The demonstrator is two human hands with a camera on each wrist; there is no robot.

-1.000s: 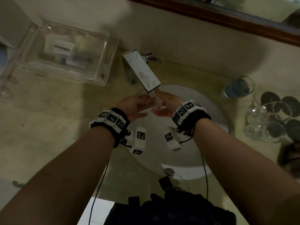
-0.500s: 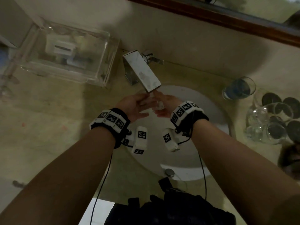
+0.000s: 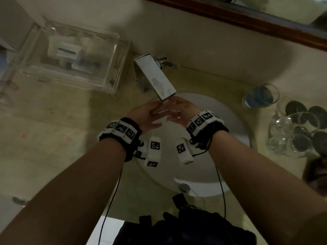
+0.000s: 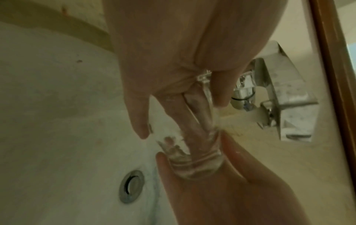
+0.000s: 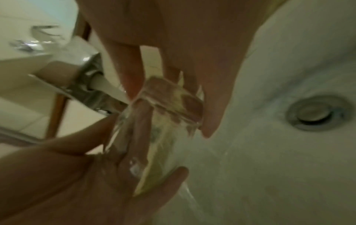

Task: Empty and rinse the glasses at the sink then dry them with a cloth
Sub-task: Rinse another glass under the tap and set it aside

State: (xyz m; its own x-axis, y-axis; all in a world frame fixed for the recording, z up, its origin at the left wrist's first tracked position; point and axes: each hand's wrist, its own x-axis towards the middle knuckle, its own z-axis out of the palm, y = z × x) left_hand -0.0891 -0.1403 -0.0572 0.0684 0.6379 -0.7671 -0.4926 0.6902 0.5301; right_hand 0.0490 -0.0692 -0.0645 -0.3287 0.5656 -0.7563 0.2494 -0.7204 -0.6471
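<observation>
A clear glass [image 3: 169, 114] lies on its side under the faucet [image 3: 155, 80], above the white sink [image 3: 203, 174]. My left hand [image 3: 146, 115] has its fingers [image 4: 190, 115] pushed inside the glass [image 4: 192, 161], with the thumb outside against the wall. My right hand [image 3: 184, 110] grips the thick base of the glass [image 5: 173, 103]. Water [image 4: 248, 118] runs from the spout onto the glass and falls into the basin. A tumbler of blue liquid [image 3: 261, 98] stands on the counter to the right.
Several empty clear glasses [image 3: 292, 137] and dark round coasters [image 3: 318, 114] crowd the counter's right end. A clear plastic box [image 3: 74, 55] sits at back left. The drain [image 4: 132, 188] is below the hands. A wood-framed mirror [image 3: 247, 16] runs along the back.
Both hands stay on the glass under the spout. My right wrist has edged slightly left, and the left hand's fingers have shifted a little within the glass.
</observation>
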